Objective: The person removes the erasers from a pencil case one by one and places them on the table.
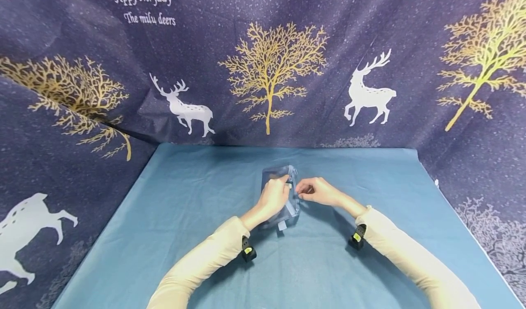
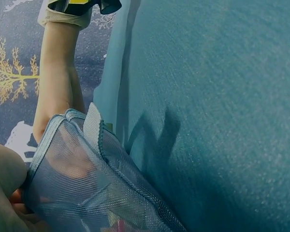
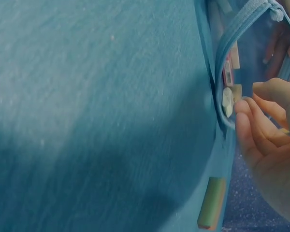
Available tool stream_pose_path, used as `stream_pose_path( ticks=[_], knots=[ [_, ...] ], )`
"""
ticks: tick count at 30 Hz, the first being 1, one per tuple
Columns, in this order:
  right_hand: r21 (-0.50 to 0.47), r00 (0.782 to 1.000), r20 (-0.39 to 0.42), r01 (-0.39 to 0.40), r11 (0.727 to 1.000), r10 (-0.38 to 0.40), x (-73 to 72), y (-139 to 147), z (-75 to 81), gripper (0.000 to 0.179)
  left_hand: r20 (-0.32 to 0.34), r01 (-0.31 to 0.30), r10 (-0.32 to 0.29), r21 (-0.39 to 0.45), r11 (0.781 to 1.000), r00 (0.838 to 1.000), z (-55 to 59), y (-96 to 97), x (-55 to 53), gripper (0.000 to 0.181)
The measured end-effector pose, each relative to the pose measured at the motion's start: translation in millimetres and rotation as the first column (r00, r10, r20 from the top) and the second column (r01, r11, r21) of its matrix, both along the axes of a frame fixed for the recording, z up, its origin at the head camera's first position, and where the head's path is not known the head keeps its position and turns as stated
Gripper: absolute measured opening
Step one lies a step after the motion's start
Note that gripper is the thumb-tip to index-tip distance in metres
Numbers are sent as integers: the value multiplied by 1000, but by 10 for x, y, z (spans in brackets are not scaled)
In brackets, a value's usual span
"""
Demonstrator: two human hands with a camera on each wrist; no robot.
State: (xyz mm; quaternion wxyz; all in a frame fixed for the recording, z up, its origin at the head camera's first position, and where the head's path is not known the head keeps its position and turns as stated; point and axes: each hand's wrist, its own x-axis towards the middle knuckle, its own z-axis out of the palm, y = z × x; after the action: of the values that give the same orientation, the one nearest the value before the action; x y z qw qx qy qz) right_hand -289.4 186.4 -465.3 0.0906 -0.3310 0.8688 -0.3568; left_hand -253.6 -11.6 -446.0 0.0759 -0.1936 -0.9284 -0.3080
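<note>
A blue see-through mesh zip pouch stands on the blue cloth, its zipped mouth facing right. My left hand grips its upper edge, the index finger lying along it. Through the mouth, in the right wrist view, a pink-and-white piece and small cream pieces show inside. My right hand is at this mouth with thumb and fingers bent toward each other. Its fingertips are right beside a cream piece; I cannot tell whether they pinch it. In the left wrist view the right hand shows blurred through the mesh.
A small green block lies on the cloth beyond the right hand. A white tag sticks out at the pouch's near end. The blue-covered table ends at a dark hanging cloth printed with deer and trees.
</note>
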Motion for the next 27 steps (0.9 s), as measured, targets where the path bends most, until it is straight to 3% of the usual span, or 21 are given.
stream_pose_path(
  ticks=[14,21,27],
  knots=[
    [-3,999,-30,-46,999,45,9,-133,-41,21,42,-91,93,-34,995,995,7,-30,30,51],
    [-10,996,-11,-86,996,86,0,-195,-72,24,124,-91,92,-14,996,988,23,-47,39,47],
    [4,995,-31,-94,996,94,-14,-248,-81,24,119,-86,85,6,996,989,18,-59,35,40]
  ],
)
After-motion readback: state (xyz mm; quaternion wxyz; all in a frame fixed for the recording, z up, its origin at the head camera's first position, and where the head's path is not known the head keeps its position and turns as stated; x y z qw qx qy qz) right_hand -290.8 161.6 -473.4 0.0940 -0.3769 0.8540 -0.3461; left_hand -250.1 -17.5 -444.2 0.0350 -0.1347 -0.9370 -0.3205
